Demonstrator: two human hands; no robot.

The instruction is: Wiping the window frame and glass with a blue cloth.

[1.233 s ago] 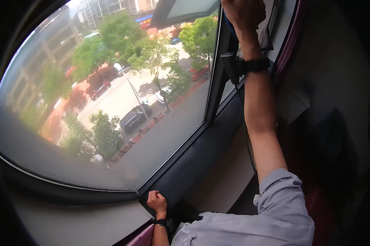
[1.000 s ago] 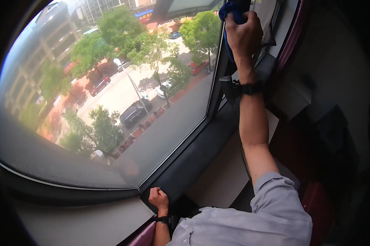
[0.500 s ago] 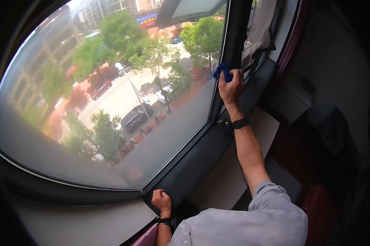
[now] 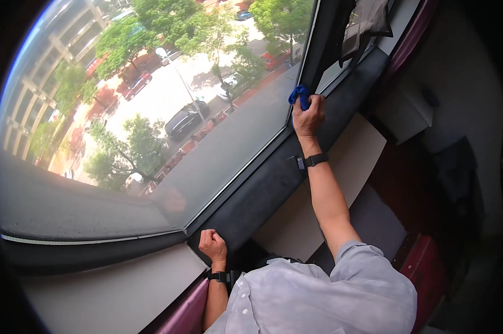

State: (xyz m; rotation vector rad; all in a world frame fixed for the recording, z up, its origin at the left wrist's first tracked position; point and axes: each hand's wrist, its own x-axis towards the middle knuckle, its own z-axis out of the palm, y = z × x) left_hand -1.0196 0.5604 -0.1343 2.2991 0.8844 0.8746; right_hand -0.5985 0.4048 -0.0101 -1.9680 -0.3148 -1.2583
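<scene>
Right hand [image 4: 309,116] and left hand [image 4: 213,246] were set apart along the window, both with fingers bent inward. The right was closed on a blue cloth [image 4: 300,97], gripping it between thumb and fingers so that a bunched part stood out beyond the fingertips. The cloth lay at the lower end of the dark upright post [image 4: 321,47], beside the edge of the large window pane [image 4: 235,139] and just above its lower right corner; whether it pressed on the post, the glass or both could not be told. The left was curled into a loose fist at the near end of the dark sill [image 4: 262,186], by the corner of a pale ledge [image 4: 112,289]; whether anything lay inside it could not be told. Each wrist bore a black strap, the right strap [image 4: 317,160] and the left strap [image 4: 217,276]. Below the sill ran a pale panel [image 4: 299,220], and a grey shirt [image 4: 324,298] filled the lower edge of the view. A purple covering [image 4: 180,312] lay beside the left forearm. Beyond the right hand hung a dark-edged mesh [image 4: 368,25]. Through the glass appeared trees [image 4: 129,147], a street lamp [image 4: 161,53] and a black car [image 4: 186,119].
</scene>
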